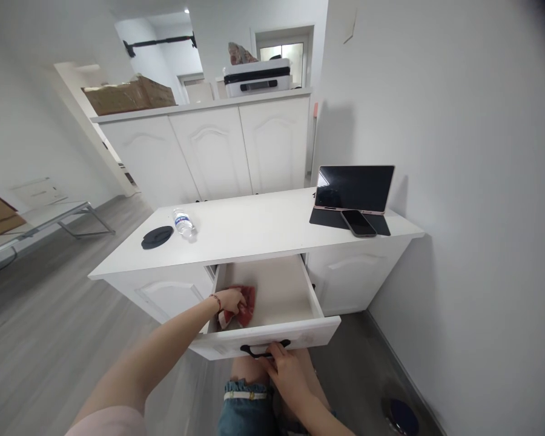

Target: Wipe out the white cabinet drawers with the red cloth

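Observation:
A white drawer (pixel 281 290) is pulled out from under the white desk top. Inside it, at the left side, my left hand (pixel 231 300) is closed on a red cloth (pixel 249 306) that touches the drawer's floor; part of the cloth has a pale patch. My right hand (pixel 281 366) is at the drawer's front, its fingers closed around the black handle (pixel 249 350). A beaded bracelet circles my left wrist.
On the white desk (pixel 249 224) are a dark round pad (pixel 157 237), a clear plastic bottle (pixel 184 224) lying down, a tablet on a stand (pixel 355 188) and a phone (pixel 358 223). A wall (pixel 472 212) rises at the right. Behind stands a white cabinet (pixel 209 145) bearing a cardboard box (pixel 131 95) and a suitcase (pixel 257 77).

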The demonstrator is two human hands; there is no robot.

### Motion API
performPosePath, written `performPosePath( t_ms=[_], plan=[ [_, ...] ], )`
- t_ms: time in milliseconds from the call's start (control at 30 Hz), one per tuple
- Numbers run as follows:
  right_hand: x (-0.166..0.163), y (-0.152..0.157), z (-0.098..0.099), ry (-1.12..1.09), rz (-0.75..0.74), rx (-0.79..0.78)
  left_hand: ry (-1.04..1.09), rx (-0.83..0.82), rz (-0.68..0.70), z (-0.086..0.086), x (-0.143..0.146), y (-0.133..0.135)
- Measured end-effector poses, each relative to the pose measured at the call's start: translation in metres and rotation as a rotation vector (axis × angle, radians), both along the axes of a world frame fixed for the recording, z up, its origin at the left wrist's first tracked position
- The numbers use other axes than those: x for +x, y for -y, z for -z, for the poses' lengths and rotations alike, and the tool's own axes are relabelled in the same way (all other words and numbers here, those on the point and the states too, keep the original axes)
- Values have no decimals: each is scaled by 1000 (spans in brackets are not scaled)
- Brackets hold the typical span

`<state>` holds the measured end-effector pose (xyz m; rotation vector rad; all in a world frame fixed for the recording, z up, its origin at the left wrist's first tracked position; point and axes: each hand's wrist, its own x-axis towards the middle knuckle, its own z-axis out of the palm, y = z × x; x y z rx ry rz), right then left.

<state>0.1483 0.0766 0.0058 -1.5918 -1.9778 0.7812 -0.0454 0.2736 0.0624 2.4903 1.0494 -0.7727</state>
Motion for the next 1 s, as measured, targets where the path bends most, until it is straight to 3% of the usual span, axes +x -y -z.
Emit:
performPosePath(
  t_ms=[500, 800, 1000],
  plan=[
    [0, 0, -1, 6, -1, 10, -13, -206, 15, 5, 2, 22],
    [0, 1, -2, 11, -3, 9, -23, -377, -19, -25, 33, 37],
    [0, 1, -3, 14, -11, -6, -10, -378, 68, -7, 51, 30]
  ],
)
